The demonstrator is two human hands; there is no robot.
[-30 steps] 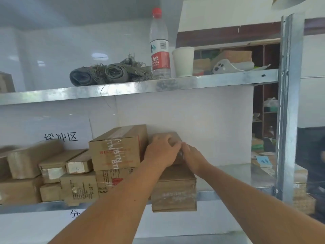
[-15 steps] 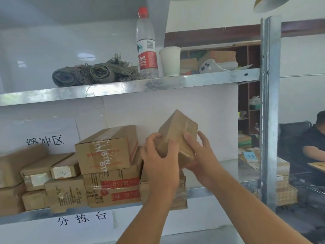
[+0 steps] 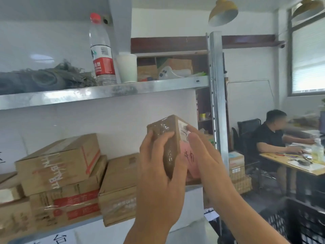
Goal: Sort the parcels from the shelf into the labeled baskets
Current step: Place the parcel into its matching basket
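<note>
Parcel now off the shelf, lifted and turned, pink label facing camera; left hand and right hand both grip it, ready for label read, then basket near right

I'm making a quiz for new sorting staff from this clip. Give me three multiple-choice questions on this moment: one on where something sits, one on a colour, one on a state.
1. Where does the water bottle stand?
A. on the upper shelf
B. on the desk
C. in a basket

2. What colour is the label on the held parcel?
A. blue
B. pink
C. green

3. How is the held parcel supported?
A. resting on the stack
B. one hand only
C. gripped by both hands

Answers: 1 A, it stands beside the white cup on the upper shelf. 2 B, a pink label with handwriting shows. 3 C, the left hand and right hand hold it clear of the stacked boxes.
</note>
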